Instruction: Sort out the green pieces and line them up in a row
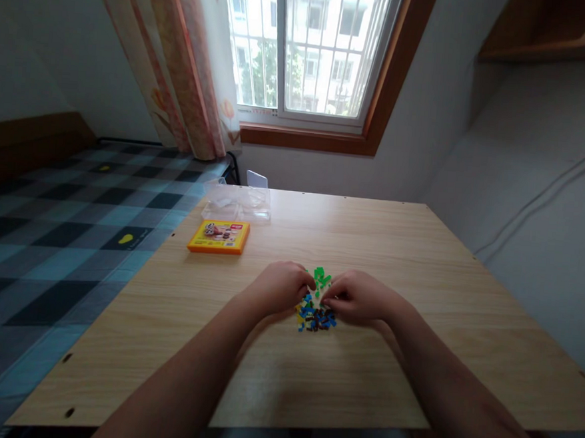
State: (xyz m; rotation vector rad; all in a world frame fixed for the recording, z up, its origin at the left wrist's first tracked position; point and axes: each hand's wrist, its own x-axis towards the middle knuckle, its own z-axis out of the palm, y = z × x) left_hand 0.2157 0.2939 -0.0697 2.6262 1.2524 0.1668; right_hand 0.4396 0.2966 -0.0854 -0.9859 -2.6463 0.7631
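Small building bricks lie in a loose heap on the wooden table [371, 238]. Bright green bricks [320, 274] are grouped at the far side of the heap. Nearer to me is a mix of blue, brown and yellow bricks [318, 319]. My left hand [284, 286] is at the left edge of the heap, fingers curled together. From the right, my right hand [360, 296] reaches in with thumb and fingers pinched, close to the green bricks. Whatever either hand holds is too small to name.
A yellow-orange box [220, 237] lies flat at the table's left side. Behind it stand clear plastic containers [236, 203]. A bed with a checked cover [71, 230] adjoins the left edge. A window [324, 54] and a wall are beyond the table.
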